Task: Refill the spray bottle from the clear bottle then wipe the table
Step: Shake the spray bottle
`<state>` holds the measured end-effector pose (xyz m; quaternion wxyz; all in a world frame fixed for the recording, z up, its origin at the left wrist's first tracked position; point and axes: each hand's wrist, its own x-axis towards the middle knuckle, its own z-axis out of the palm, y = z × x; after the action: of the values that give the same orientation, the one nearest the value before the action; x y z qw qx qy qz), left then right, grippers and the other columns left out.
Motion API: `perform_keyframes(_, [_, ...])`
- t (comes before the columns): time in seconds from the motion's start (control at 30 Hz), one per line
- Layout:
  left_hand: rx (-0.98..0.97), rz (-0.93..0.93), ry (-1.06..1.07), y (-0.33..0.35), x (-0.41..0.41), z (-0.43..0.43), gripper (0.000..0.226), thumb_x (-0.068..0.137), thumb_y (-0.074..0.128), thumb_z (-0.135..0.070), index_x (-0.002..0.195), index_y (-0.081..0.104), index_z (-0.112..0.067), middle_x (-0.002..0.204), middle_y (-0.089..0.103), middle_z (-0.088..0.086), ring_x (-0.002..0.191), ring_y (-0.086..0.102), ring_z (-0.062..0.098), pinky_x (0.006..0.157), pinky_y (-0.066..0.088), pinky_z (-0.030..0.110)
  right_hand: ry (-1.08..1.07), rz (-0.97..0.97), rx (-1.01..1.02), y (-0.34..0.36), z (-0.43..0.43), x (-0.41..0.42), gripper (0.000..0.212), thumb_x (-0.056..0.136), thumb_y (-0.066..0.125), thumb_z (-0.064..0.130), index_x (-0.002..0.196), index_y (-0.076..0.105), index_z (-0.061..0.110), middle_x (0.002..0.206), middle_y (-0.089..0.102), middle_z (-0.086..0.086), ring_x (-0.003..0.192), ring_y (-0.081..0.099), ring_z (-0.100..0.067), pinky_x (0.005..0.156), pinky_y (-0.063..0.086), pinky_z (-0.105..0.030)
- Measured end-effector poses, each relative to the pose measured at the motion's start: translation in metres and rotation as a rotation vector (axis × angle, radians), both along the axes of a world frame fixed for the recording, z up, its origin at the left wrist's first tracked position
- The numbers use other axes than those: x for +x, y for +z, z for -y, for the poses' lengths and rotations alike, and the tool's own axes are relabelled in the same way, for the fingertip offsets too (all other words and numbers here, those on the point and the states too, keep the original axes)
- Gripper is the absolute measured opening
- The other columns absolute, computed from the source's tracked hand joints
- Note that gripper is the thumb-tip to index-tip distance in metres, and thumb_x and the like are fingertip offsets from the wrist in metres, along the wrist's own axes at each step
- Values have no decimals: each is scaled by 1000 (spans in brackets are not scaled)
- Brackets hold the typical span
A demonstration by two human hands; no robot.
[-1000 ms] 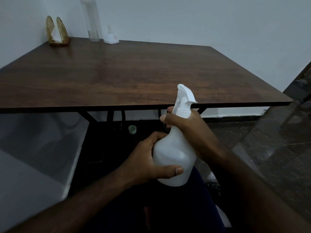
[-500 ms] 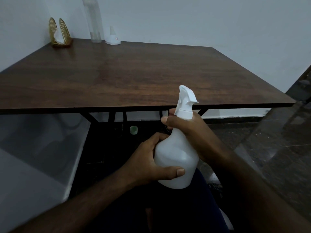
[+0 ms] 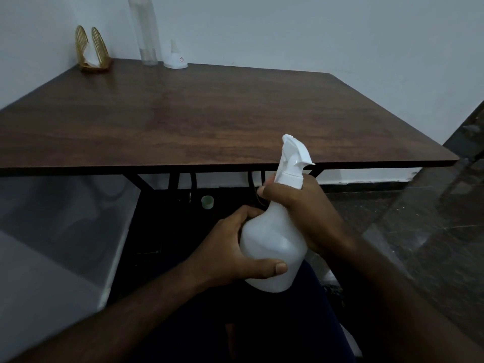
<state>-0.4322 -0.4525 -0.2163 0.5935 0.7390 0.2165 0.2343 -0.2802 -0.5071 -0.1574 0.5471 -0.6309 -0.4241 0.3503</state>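
I hold a white spray bottle (image 3: 275, 239) upright in front of me, below the near edge of the brown wooden table (image 3: 209, 119). My left hand (image 3: 230, 250) grips its round body, thumb across the front. My right hand (image 3: 301, 205) is wrapped round its neck just under the white trigger head (image 3: 294, 158). A tall clear bottle (image 3: 145, 30) stands at the table's far left, by the wall. It looks nearly empty.
A white funnel (image 3: 175, 57) stands upside down beside the clear bottle. A gold napkin holder (image 3: 91, 49) with white tissue stands in the far left corner. A small green cap (image 3: 207, 201) lies on the floor under the table. A dark tiled floor (image 3: 432, 231) lies to the right.
The view has tilted slightly, so the table and bottle sit a little lower in the frame. Both hands keep the same grip on the spray bottle.
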Motion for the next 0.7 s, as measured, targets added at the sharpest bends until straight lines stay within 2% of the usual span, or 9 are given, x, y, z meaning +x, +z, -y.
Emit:
perform_keyframes(0.07, [4, -4, -7, -1, 0, 0, 75, 52, 90, -41, 117, 55, -26, 113, 68, -4, 102, 68, 16, 83, 57, 46, -27, 22, 6, -2, 0, -1, 17, 77, 70, 15, 73, 59, 2, 69, 57, -7, 65, 58, -20, 64, 47, -38])
perform_keyframes(0.13, [2, -10, -8, -2, -1, -1, 75, 52, 90, -41, 117, 55, -26, 114, 68, -3, 102, 68, 16, 84, 57, 46, -17, 3, 7, -3, -1, -3, 14, 77, 70, 14, 70, 60, 6, 68, 57, -6, 66, 58, -20, 64, 47, -40])
perform_keyframes(0.2, [-10, -5, -5, -2, -1, -1, 74, 52, 90, -41, 116, 56, -25, 113, 69, -3, 102, 68, 17, 84, 57, 47, 4, -44, -3, -3, -1, -4, 15, 73, 72, 20, 79, 66, 7, 74, 62, -6, 73, 62, -22, 69, 50, -41])
perform_keyframes(0.3, [-1, -9, -13, 0, -1, -3, 73, 52, 89, -42, 116, 56, -24, 112, 69, -2, 101, 68, 17, 83, 57, 47, 0, -90, -14, -1, -1, -2, 37, 68, 74, 28, 96, 65, 6, 83, 65, -7, 79, 64, -21, 72, 53, -39])
perform_keyframes(0.43, [11, -9, -10, 1, -1, -3, 74, 51, 89, -39, 116, 56, -24, 113, 68, -3, 101, 68, 16, 83, 57, 47, -42, -25, 25, -2, 0, -4, 15, 73, 71, 18, 74, 60, 7, 69, 58, -6, 66, 58, -19, 63, 47, -38])
perform_keyframes(0.5, [4, -12, -6, 0, -2, -2, 74, 51, 89, -39, 115, 56, -23, 112, 69, -2, 101, 68, 16, 83, 57, 47, -38, -30, 28, -4, -1, -5, 15, 77, 71, 12, 69, 58, 9, 68, 57, -6, 66, 57, -20, 64, 46, -39])
perform_keyframes(0.57, [6, -12, -3, 0, -2, -2, 72, 51, 89, -40, 114, 57, -24, 111, 69, -2, 100, 68, 16, 83, 57, 47, -4, -69, 16, -4, -1, -5, 14, 74, 72, 18, 79, 64, 7, 74, 61, -7, 72, 61, -21, 68, 49, -39])
perform_keyframes(0.63, [7, -5, 2, 0, -2, -2, 71, 51, 88, -41, 113, 57, -24, 110, 69, -2, 100, 68, 16, 83, 57, 47, 5, -107, 4, -3, -1, -3, 31, 70, 73, 25, 91, 65, 3, 80, 63, -9, 76, 62, -23, 71, 51, -39])
perform_keyframes(0.7, [15, -4, 7, 1, -1, -1, 71, 51, 89, -41, 113, 58, -24, 110, 69, -2, 100, 68, 16, 83, 57, 47, 1, -73, 5, -2, 0, -3, 32, 71, 72, 26, 89, 64, 2, 79, 63, -7, 75, 62, -22, 70, 51, -39])
